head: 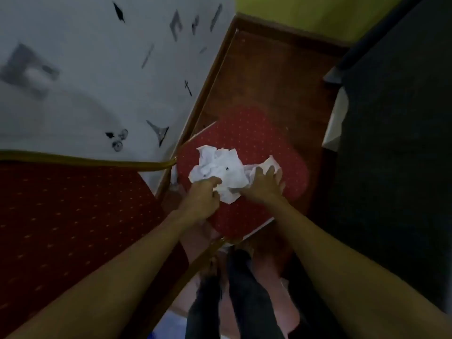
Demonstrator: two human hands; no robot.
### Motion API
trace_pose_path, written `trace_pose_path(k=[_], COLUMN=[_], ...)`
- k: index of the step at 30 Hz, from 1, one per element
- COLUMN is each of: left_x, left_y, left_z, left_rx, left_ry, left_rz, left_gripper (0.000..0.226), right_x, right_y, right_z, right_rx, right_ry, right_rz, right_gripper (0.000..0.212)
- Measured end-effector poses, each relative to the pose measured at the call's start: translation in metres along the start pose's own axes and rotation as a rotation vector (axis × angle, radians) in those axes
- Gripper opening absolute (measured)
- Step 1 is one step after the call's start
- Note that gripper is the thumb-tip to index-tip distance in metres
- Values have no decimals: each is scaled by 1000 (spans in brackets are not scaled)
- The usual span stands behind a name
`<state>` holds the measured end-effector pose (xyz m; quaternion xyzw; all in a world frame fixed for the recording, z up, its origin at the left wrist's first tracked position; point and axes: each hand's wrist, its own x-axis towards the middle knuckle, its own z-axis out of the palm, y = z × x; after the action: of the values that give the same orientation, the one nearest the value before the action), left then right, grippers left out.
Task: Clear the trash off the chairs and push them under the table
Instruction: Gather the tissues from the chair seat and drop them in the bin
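Crumpled white paper (pixel 220 167) lies in a heap on the red dotted seat of a chair (pixel 247 135) below me. My left hand (pixel 203 196) pinches the heap's near left edge. My right hand (pixel 264 184) presses on its right side with fingers spread over a second crumpled piece (pixel 269 163). A second chair's red dotted cushion with a gold frame (pixel 73 216) fills the lower left. The table, covered in a white cloth with black prints (pixel 85 81), runs along the left, its edge touching the chair's left side.
Brown wooden floor (pixel 269 69) lies beyond the chair. A dark surface (pixel 403 143) stands at the right with a white edge beside it. A yellow-green wall (pixel 305 11) is at the top. My legs and feet (pixel 244 289) stand right behind the chair.
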<state>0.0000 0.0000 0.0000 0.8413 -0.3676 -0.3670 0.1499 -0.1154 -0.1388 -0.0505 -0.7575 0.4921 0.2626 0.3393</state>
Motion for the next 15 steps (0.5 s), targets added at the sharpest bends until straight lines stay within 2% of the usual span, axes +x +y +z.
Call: trace_pose_path(k=[3, 5, 7, 10, 12, 15], left_x=[43, 71, 93, 107, 102, 84], left_y=[-17, -20, -26, -50, -66, -74], left_z=[20, 34, 52, 73, 79, 81], left_rx=[-30, 22, 159, 293, 250, 162], left_ry=[158, 181, 94, -58, -38, 46], left_rz=[60, 148, 129, -13, -40, -12], left_gripper=[48, 57, 70, 84, 72, 40], right_x=[32, 42, 45, 40, 38, 35], right_y=[-4, -2, 7, 24, 32, 36], right_z=[28, 54, 77, 102, 111, 108], right_rx=[7, 53, 67, 13, 9, 89], right_ry=[10, 78, 134, 337, 460, 500], right_rz=[-9, -85, -153, -186, -218, -301], right_gripper=[114, 112, 99, 65, 51, 32])
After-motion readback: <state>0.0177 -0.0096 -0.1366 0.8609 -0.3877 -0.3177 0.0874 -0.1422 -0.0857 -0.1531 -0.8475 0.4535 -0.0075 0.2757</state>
